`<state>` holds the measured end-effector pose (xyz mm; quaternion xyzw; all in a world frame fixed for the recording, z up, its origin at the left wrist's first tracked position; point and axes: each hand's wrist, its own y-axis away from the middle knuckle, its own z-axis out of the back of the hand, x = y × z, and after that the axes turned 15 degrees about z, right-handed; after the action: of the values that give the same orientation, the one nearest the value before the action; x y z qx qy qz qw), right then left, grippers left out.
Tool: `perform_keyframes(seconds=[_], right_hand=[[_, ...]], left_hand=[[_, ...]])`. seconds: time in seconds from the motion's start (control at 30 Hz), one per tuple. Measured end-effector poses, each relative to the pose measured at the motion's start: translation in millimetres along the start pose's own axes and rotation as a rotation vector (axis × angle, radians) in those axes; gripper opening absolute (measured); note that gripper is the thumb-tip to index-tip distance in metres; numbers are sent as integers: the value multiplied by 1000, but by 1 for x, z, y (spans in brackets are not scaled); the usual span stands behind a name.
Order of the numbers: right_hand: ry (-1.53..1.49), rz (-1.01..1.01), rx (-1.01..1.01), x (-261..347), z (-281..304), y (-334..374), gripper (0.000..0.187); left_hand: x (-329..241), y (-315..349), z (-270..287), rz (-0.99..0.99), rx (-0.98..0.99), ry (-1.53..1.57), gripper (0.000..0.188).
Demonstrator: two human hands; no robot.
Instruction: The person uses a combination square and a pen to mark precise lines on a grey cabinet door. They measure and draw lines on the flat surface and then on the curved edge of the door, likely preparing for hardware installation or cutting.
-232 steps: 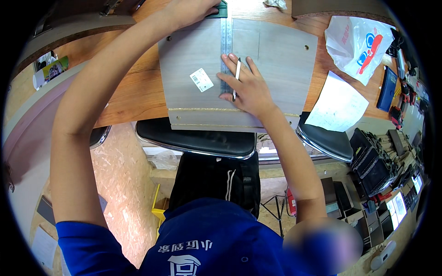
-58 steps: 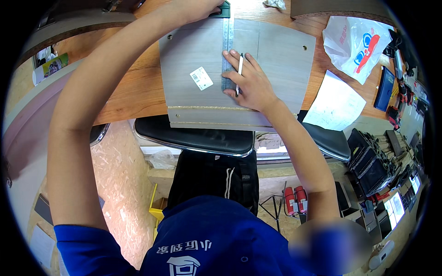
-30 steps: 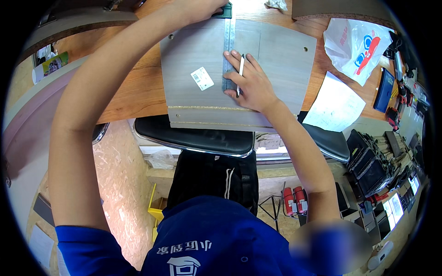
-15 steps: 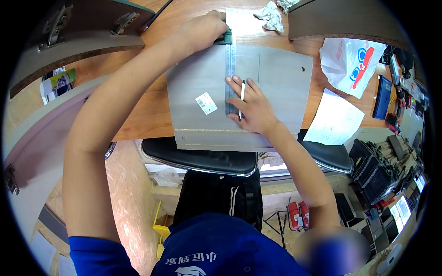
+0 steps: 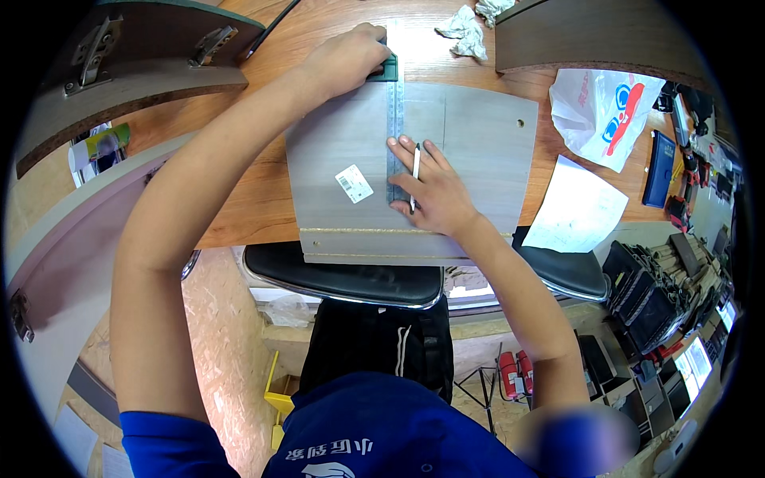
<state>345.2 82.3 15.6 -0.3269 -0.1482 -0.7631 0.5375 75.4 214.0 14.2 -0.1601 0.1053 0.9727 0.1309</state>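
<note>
A grey board (image 5: 478,175) lies flat on the wooden table, with a white label (image 5: 354,184) stuck on its left half. Across it runs a combination square: a steel ruler (image 5: 395,111) with a dark green head (image 5: 387,70) at the board's far edge. My left hand (image 5: 355,60) is closed round that head. My right hand (image 5: 437,187) presses the near part of the ruler with its fingertips, and a white pen (image 5: 416,171) is held between its fingers. A thin line is visible on the board right of the ruler.
Cabinet panels with metal hinges (image 5: 97,56) stand at the left, another brown panel (image 5: 590,36) at the far right. Crumpled paper (image 5: 464,33), a plastic bag (image 5: 602,111) and a paper sheet (image 5: 578,207) lie on the table. Black stools (image 5: 351,275) stand under the near edge.
The view has shifted very slightly. Both hands, the square and the pen keep their places on the board.
</note>
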Motion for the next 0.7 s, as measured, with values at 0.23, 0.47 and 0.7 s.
perform_keyframes(seconds=[0.23,0.47,0.7], right_hand=[[-13,-10,-11,1,0,-1,36],[-4,1,-16,1,0,-1,33],[-3,-6,-17,1,0,-1,33]], left_hand=[[3,0,-1,-35,-23,-17,17],[2,0,0,-21,-20,-15,17],[-3,-1,5,0,15,-46,17]])
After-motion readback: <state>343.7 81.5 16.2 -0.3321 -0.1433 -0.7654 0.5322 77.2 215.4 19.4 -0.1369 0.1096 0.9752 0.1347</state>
